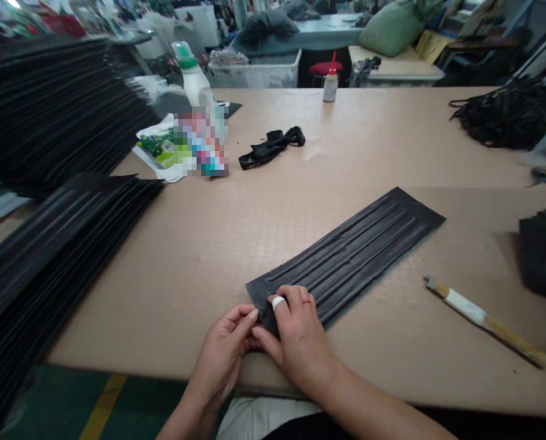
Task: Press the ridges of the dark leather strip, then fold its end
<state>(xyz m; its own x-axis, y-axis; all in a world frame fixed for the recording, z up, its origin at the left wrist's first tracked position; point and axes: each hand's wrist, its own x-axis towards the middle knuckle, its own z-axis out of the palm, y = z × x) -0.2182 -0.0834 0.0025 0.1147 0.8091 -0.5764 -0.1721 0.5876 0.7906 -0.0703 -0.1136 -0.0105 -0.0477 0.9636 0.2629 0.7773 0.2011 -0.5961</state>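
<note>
A long black fabric panel (346,256) with several raised ridges lies slantwise across the table, its near end by the front edge. My left hand (229,342) pinches the near left corner of this panel between thumb and fingers. Over the same end, my right hand (295,336) curls its fingers on the fabric, thumb close to the left fingertips. White tape wraps one right finger, and a red band circles another. Whatever lies under the right fingers is hidden.
Stacks of black panels (71,256) fill the left side. A white bottle (197,82), a black strap bundle (273,146) and a small red-tipped bottle (330,87) stand farther back. To the right lie a taped stick-like tool (483,318) and black cords (511,113).
</note>
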